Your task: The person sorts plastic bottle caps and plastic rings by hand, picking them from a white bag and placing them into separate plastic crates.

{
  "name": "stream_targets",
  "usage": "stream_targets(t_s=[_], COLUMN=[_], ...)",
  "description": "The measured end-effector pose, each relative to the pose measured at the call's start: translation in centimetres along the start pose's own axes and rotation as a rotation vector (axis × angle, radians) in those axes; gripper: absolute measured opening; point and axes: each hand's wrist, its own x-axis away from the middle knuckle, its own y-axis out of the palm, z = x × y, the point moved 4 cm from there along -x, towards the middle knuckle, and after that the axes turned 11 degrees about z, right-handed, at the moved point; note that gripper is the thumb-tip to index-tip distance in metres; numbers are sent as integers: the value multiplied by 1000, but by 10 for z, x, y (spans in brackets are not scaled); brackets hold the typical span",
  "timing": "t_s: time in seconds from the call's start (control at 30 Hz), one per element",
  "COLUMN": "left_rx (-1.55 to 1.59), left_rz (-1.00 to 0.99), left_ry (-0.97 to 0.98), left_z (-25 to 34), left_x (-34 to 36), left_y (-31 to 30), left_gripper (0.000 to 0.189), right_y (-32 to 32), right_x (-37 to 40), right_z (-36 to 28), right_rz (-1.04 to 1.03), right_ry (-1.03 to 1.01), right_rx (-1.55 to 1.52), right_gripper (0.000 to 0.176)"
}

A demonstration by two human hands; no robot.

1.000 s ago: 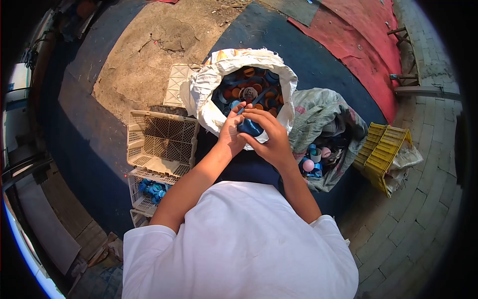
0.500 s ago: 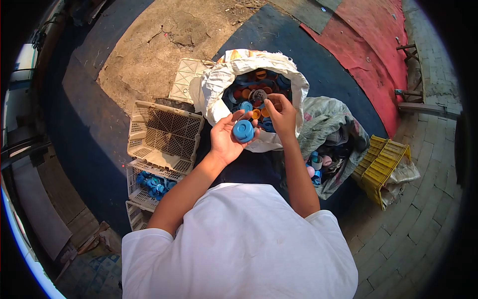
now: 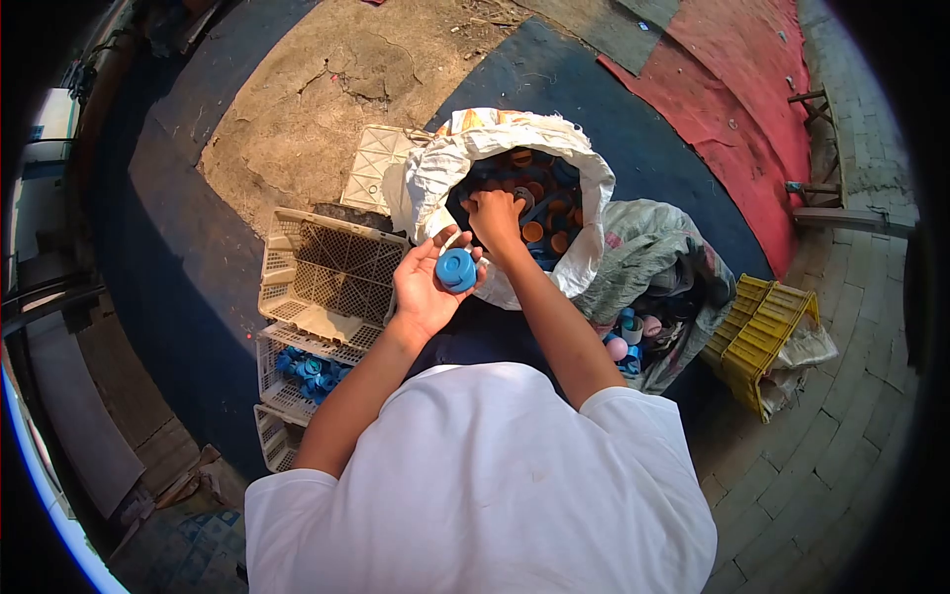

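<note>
A round blue plastic cap (image 3: pixel 456 270) rests in my left hand (image 3: pixel 420 290), palm up with the fingers curled around it. My right hand (image 3: pixel 498 224) reaches over the left side of the opening of a white woven sack (image 3: pixel 431 178). Its fingers are bent together and point down, and whatever is between them is hidden. Inside the sack lie many loose caps, among them an orange cap (image 3: pixel 532 232) close to my right hand, with darker blue ones around it. My left hand stays just outside the sack's near rim.
Left of the sack stand cream plastic crates (image 3: pixel 332 267), the lower one with blue pieces (image 3: pixel 309 372). At right, a grey-green sack (image 3: pixel 643 243) holds mixed plastic, including a pink ball-like piece (image 3: pixel 617 348). Beyond it sits a yellow crate (image 3: pixel 757 337). A cream lattice panel (image 3: pixel 376 168) lies behind.
My right hand has moved left and lower into the sack's opening, its fingers now bent downward. My left hand has shifted slightly left with the blue cap still in it.
</note>
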Motion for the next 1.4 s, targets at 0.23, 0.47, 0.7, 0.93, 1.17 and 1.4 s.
stream_targets(t_s=[0.23,0.47,0.7,0.93,1.17,1.4], left_rx=[-36,-43,-125,-99,-28,61], left_rz=[7,12,12,-108,-150,-160], left_ry=[26,4,28,-60,-4,-46], left_z=[4,-4,-11,-16,-6,2], left_x=[-4,-18,-23,-12,-9,-3], left_y=[5,8,11,32,27,13], left_gripper=[35,34,41,64,54,44], right_y=[-10,-52,-105,-187,-173,-151], right_x=[16,42,48,60,99,66], right_z=[60,74,42,-46,-74,7], right_rz=[12,-67,-199,235,237,243], right_ry=[614,1123,862,-210,-549,173], right_rx=[-1051,-1601,-1739,-699,-419,-836], right_gripper=[32,28,28,10,31,35])
